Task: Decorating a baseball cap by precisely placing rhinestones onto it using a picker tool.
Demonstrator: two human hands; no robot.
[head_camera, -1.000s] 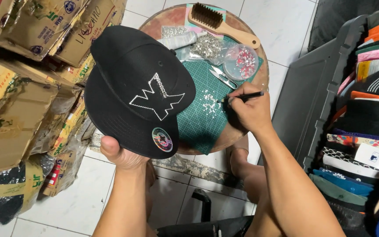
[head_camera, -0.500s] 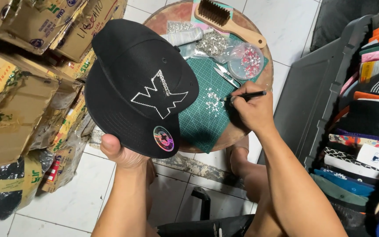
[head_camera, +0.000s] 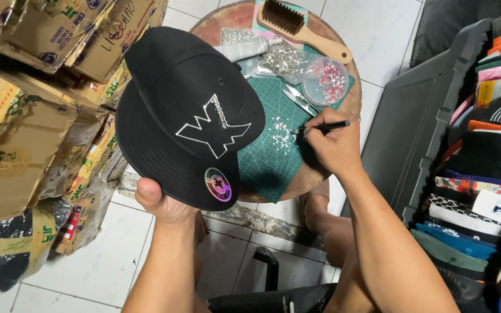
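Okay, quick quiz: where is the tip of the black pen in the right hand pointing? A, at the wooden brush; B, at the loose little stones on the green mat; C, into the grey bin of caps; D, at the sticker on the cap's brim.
B: the right hand holds the black pen with its tip at the loose stones on the green mat.

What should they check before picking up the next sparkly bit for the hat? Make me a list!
1. Black cap held steady by the left hand at the brim: ok.
2. Thin black pen tool in the right hand's grip: ok.
3. Tool tip over the loose sparkly bits on the green mat: ok.
4. Bit stuck on the tip: cannot tell.
5. Gaps left in the cap's sparkly outline: cannot tell.
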